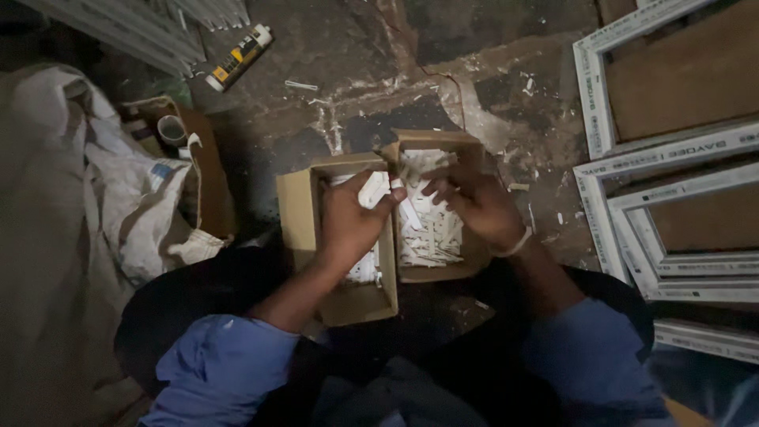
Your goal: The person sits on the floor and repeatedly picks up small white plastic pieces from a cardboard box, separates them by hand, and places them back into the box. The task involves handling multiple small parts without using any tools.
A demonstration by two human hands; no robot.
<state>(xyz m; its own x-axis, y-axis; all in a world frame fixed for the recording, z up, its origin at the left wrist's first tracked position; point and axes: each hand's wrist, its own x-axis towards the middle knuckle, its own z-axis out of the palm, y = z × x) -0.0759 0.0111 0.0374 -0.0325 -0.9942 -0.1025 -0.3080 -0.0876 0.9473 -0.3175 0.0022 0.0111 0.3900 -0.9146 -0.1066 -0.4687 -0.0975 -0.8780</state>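
A person in blue sleeves crouched over a dark, stained concrete floor (379, 71) littered with pale chips, seen from above. At the centre sat two open brown cardboard boxes side by side and touching: the left cardboard box (292, 213) and the right cardboard box (431, 273), both filled with small white plastic pieces (431, 233). The left hand (348, 221) hovered over the left box, its grip closed on a small white plastic piece (375, 190) pinched between thumb and fingers. The right hand (474, 205), with a pale band at the wrist, was over the right box at about three o'clock from the left hand, fingers curled among the white pieces; whether its grip held one could not be told. At nine o'clock lay a crumpled white woven sack (126, 213), with a small grey cup (171, 129) beside it. At eleven o'clock a white and yellow sealant tube (239, 57) lay on the floor near a bundle of long white plastic strips (134, 28). At three o'clock stood white plastic window frames (672, 213) stacked over brown board.
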